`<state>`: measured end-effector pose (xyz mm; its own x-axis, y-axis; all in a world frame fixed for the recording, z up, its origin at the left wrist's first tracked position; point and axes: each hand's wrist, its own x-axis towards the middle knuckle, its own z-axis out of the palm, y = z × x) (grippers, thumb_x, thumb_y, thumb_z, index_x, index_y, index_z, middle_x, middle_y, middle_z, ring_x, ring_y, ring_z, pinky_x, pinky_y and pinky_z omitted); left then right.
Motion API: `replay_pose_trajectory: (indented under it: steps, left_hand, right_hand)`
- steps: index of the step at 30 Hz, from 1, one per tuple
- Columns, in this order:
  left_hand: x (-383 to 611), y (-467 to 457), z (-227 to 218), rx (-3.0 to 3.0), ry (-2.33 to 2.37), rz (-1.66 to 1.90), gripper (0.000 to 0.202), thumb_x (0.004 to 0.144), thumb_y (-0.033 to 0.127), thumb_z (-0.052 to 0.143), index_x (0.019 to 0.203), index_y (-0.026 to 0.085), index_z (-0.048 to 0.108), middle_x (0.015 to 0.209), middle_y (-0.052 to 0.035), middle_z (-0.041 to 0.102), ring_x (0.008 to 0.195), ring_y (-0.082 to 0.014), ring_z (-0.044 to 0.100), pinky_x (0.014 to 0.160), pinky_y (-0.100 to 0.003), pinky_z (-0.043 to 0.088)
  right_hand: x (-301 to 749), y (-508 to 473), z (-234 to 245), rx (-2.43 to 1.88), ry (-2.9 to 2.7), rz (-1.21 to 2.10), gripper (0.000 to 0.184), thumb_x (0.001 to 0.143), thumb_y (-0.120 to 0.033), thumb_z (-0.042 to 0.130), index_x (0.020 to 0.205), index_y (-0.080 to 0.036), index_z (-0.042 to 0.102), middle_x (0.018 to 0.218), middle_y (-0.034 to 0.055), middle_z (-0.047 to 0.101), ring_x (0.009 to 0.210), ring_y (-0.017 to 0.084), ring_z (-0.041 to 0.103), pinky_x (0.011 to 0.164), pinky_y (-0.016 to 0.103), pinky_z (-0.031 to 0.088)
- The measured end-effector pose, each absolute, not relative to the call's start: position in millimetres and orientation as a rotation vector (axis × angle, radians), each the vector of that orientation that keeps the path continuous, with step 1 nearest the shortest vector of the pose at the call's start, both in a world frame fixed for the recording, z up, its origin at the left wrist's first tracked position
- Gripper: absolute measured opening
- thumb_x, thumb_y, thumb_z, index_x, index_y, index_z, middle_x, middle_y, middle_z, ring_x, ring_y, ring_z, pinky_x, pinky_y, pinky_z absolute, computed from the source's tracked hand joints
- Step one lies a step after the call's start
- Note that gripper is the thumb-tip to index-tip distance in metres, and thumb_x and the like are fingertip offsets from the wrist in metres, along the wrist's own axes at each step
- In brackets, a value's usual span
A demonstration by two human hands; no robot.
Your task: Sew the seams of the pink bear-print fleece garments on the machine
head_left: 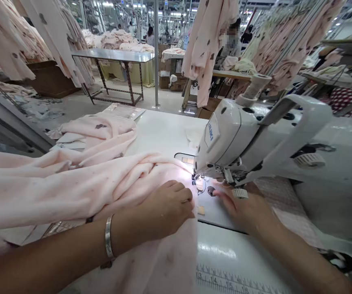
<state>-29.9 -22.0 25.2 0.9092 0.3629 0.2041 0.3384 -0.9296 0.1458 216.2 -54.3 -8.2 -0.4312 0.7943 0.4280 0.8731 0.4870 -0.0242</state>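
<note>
Pale pink fabric (111,192) with dark motifs spreads over the left of the sewing table and runs under the needle area of a white sewing machine (224,139). My left hand (168,210), a silver bangle (109,237) on its wrist, lies on the fabric near its right edge, with curled fingers gripping the cloth just in front of the presser foot (193,179). To the right of the needle, my right hand (244,206) reaches beneath the machine head with thumb and finger stretched toward the metal plate (217,208). The machine partly hides its fingers; I see no fabric in them.
More bunched pink fabric (99,128) lies at the table's far left. A printed ruler (231,281) runs along the front edge. Beyond stand a metal-topped table (114,54), a pole (156,53) and hanging pink garments (206,45). Other people are in the background.
</note>
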Motion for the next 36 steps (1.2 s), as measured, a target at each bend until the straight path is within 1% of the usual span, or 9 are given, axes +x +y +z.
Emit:
replay_pose_trajectory:
  steps: [1, 3, 7, 14, 23, 28, 31, 34, 36]
  left_hand:
    - [-29.9, -22.9, 24.7, 2.96, 0.533, 0.368, 0.024, 0.095, 0.022, 0.041, 0.083, 0.015, 0.061, 0.084, -0.0042, 0.059, 0.083, -0.018, 0.051, 0.075, -0.033, 0.042]
    - [-29.3, -20.9, 22.7, 2.948, 0.502, 0.396, 0.023, 0.095, 0.018, 0.041, 0.084, 0.014, 0.06, 0.083, -0.0045, 0.058, 0.084, -0.0178, 0.051, 0.077, -0.032, 0.042]
    - [-25.4, -9.1, 18.6, 2.967, 0.442, 0.381, 0.026, 0.096, 0.017, 0.036, 0.089, 0.014, 0.061, 0.086, -0.0061, 0.059, 0.084, -0.0184, 0.051, 0.076, -0.033, 0.041]
    - [-22.3, 2.5, 12.8, 2.994, 0.492, 0.483, 0.026, 0.096, 0.024, 0.039, 0.089, 0.014, 0.062, 0.089, -0.0073, 0.059, 0.083, -0.0192, 0.049, 0.073, -0.034, 0.041]
    - [-17.4, 28.1, 5.4, 3.135, 0.323, 0.559, 0.028, 0.096, 0.017, 0.037, 0.084, 0.014, 0.062, 0.078, -0.0045, 0.06, 0.078, -0.0169, 0.051, 0.074, -0.032, 0.041]
    - [-17.0, 34.5, 4.0, 2.991, 0.51, 0.628, 0.02, 0.094, 0.024, 0.042, 0.089, 0.014, 0.059, 0.082, -0.0043, 0.061, 0.076, -0.0164, 0.051, 0.073, -0.03, 0.042]
    - [-18.0, 31.9, 8.3, 2.943, 0.582, 0.575, 0.013, 0.091, 0.021, 0.045, 0.087, 0.016, 0.057, 0.082, -0.0033, 0.06, 0.075, -0.0164, 0.051, 0.07, -0.03, 0.042]
    - [-20.3, 27.7, 17.9, 2.88, 0.706, 0.51, 0.015, 0.089, 0.016, 0.045, 0.08, 0.016, 0.057, 0.08, -0.003, 0.06, 0.076, -0.0169, 0.053, 0.07, -0.031, 0.042]
    - [-21.9, 25.8, 24.2, 2.782, 0.817, 0.487, 0.013, 0.086, 0.013, 0.046, 0.084, 0.016, 0.059, 0.083, -0.0028, 0.062, 0.081, -0.0174, 0.055, 0.074, -0.031, 0.043]
  right_hand:
    - [206.8, -67.8, -2.1, -1.307, -2.377, -0.27, 0.02, 0.094, -0.028, 0.046, 0.105, -0.02, 0.061, 0.097, 0.007, 0.067, 0.087, 0.018, 0.061, 0.073, 0.033, 0.052]
    - [186.6, -92.2, 8.3, -1.079, -2.439, -0.191, 0.019, 0.094, -0.029, 0.048, 0.103, -0.024, 0.063, 0.102, 0.0024, 0.068, 0.096, 0.017, 0.06, 0.08, 0.031, 0.051]
    - [158.2, -111.6, 16.2, -0.84, -2.564, 0.04, 0.021, 0.095, -0.026, 0.048, 0.103, -0.017, 0.064, 0.105, 0.0008, 0.069, 0.105, 0.017, 0.058, 0.09, 0.031, 0.047]
    - [159.1, -101.1, 7.3, -0.871, -2.564, 0.032, 0.017, 0.094, -0.023, 0.05, 0.102, -0.018, 0.064, 0.108, -0.0008, 0.068, 0.105, 0.016, 0.058, 0.092, 0.033, 0.045]
    - [167.7, -77.2, 2.4, -0.938, -2.508, -0.032, 0.019, 0.089, -0.017, 0.055, 0.106, -0.016, 0.063, 0.109, 0.0066, 0.067, 0.108, 0.022, 0.057, 0.087, 0.037, 0.047]
    - [172.0, -75.5, -0.3, -0.963, -2.52, -0.019, 0.022, 0.09, -0.016, 0.051, 0.11, -0.015, 0.061, 0.113, 0.0081, 0.064, 0.113, 0.022, 0.054, 0.088, 0.037, 0.046]
    - [174.2, -78.5, -1.7, -1.094, -2.499, -0.013, 0.022, 0.092, -0.022, 0.05, 0.111, -0.019, 0.059, 0.112, 0.0075, 0.063, 0.107, 0.021, 0.056, 0.084, 0.037, 0.045]
    - [175.2, -80.1, -1.6, -1.347, -2.412, -0.036, 0.024, 0.092, -0.037, 0.051, 0.105, -0.019, 0.058, 0.098, 0.0086, 0.063, 0.087, 0.023, 0.059, 0.074, 0.04, 0.043]
    - [174.1, -80.8, -0.9, -1.472, -2.359, -0.056, 0.03, 0.088, -0.046, 0.054, 0.097, -0.017, 0.057, 0.088, 0.0088, 0.061, 0.078, 0.025, 0.057, 0.069, 0.041, 0.041]
